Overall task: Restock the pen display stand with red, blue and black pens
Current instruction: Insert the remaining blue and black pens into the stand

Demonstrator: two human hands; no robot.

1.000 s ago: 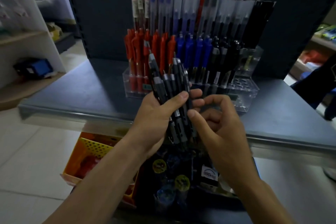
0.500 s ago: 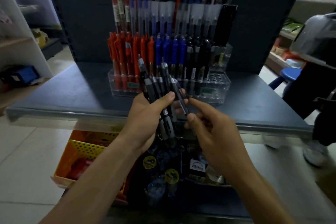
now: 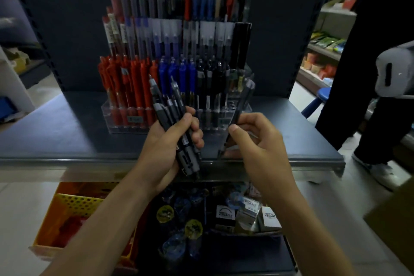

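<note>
A clear tiered pen display stand (image 3: pixel 215 124) sits on a dark shelf. Its front row holds red pens (image 3: pixel 127 87) at the left, blue pens (image 3: pixel 177 78) in the middle and black pens (image 3: pixel 210 83) to the right, with bare holes at the far right. My left hand (image 3: pixel 165 152) grips a bundle of black pens (image 3: pixel 172 119), tips pointing up, in front of the stand. My right hand (image 3: pixel 253 141) pinches one single black pen (image 3: pixel 240 105), held tilted just before the stand's right end.
The dark shelf (image 3: pixel 67 132) has a front lip close to my wrists. Below it lie a yellow-orange basket (image 3: pixel 74 208) and boxed stock (image 3: pixel 226 213). A person in dark clothes (image 3: pixel 367 74) stands at the right, beside a blue stool (image 3: pixel 322 94).
My right hand has drawn one black pen out of the bundle and carried it right, apart from my left hand. The view has shifted closer to the stand.
</note>
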